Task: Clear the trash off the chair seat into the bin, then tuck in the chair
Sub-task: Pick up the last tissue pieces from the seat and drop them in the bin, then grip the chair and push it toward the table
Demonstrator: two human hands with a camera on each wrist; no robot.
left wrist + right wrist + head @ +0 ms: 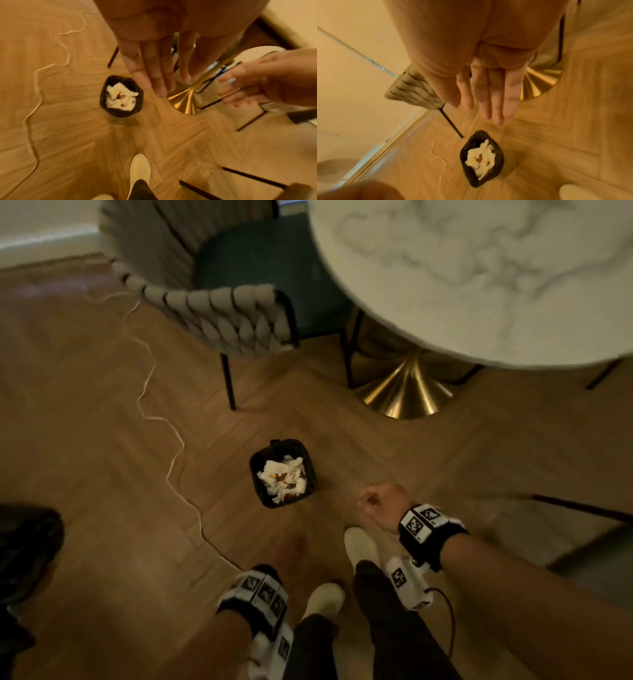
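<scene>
The small black bin (pixel 282 472) stands on the wooden floor, filled with crumpled white tissues and bits of trash. It also shows in the wrist views as the bin (pixel 121 98) and the bin (pixel 482 158). Beyond it stands the chair with a woven beige back (pixel 219 313); its teal seat (pixel 260 265) looks bare and sits partly under the table. My left hand (pixel 154 75) hangs with straight fingers and holds nothing, low and near the bin. Just right of the bin, my right hand (pixel 488 94) is also empty with relaxed fingers, seen too as the right hand (pixel 380 501).
A round marble table (pixel 479 268) on a gold pedestal base (pixel 407 392) fills the upper right. A white cable (pixel 164 419) snakes across the floor left of the bin. Dark legs of another chair (pixel 582 508) stand at the right, a dark object (pixel 27 549) at the left.
</scene>
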